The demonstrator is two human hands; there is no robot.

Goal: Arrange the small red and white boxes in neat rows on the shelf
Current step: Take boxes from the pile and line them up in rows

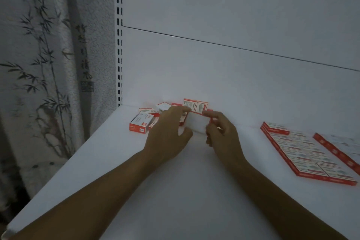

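Both my hands meet at a cluster of small red and white boxes near the back of the white shelf (175, 191). My left hand (167, 132) grips the left end of a box group (196, 122), fingertips on an upright box (195, 105). My right hand (224, 132) pinches the right end of the same group. To their left lies a loose pile of boxes (145, 121), one tipped at the front. On the right, flat neat rows of boxes (307, 154) lie side by side, with a second block (339, 146) at the frame edge.
The shelf's white back panel (233, 64) rises just behind the boxes. A slotted upright post (119, 45) stands at the left rear corner. Left of the shelf hangs a curtain (48, 64) printed with bamboo. The shelf's front left edge runs diagonally.
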